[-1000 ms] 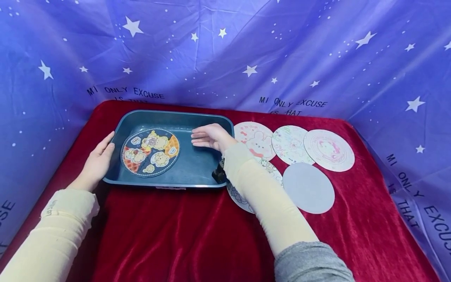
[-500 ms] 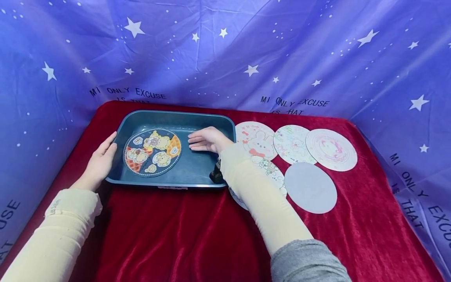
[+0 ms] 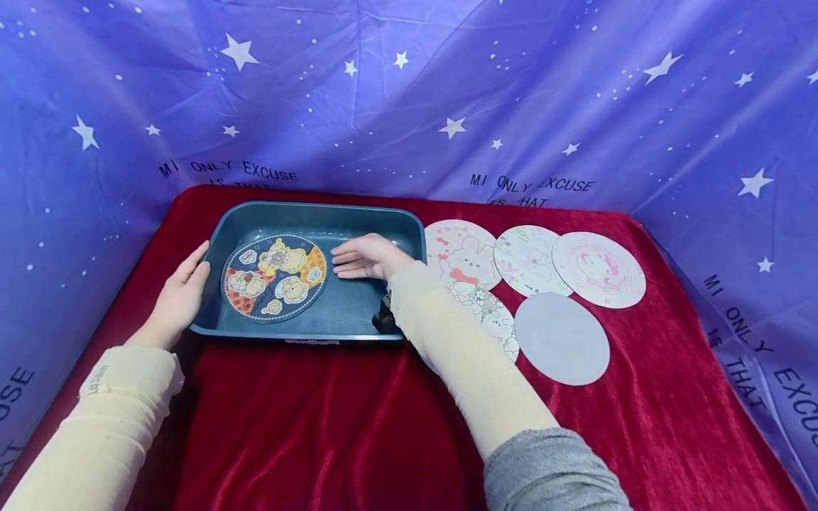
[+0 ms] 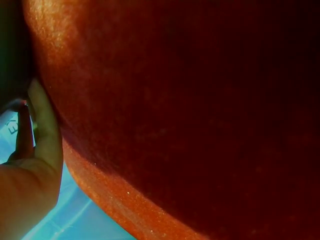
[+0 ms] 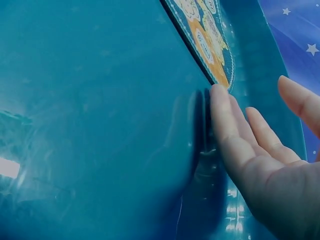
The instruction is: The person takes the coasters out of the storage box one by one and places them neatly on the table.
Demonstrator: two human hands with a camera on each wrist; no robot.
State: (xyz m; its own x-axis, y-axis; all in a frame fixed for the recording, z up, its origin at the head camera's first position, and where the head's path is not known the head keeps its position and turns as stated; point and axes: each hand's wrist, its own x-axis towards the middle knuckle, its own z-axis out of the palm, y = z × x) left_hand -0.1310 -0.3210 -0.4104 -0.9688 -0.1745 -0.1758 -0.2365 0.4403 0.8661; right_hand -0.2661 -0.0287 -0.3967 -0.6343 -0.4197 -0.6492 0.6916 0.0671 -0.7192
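A deep dark-blue rectangular tray [image 3: 358,312] stands on the red cloth. On its floor, toward the left, lies a round mat [image 3: 275,278] printed with bears. My left hand [image 3: 179,294] rests against the outside of the tray's left wall, its fingers extended and the thumb near the rim; the left wrist view shows little more of this contact. My right hand [image 3: 371,257] reaches inside the tray with straight fingers, holding nothing. Its fingertips sit right by the mat's right edge; in the right wrist view they appear to meet the mat's edge [image 5: 220,70], though touching is hard to confirm.
Right of the tray lie several round mats: a rabbit one [image 3: 466,252], a pale floral one [image 3: 533,259], a pink-patterned one [image 3: 597,270], a plain grey one [image 3: 562,339], and a line-drawn one [image 3: 492,316] partly under my right sleeve. A starry blue curtain [image 3: 409,106] hangs behind.
My right hand has moved left inside the tray, closer to the printed mat. My left hand stays against the tray's left wall, and the mats have not visibly moved.
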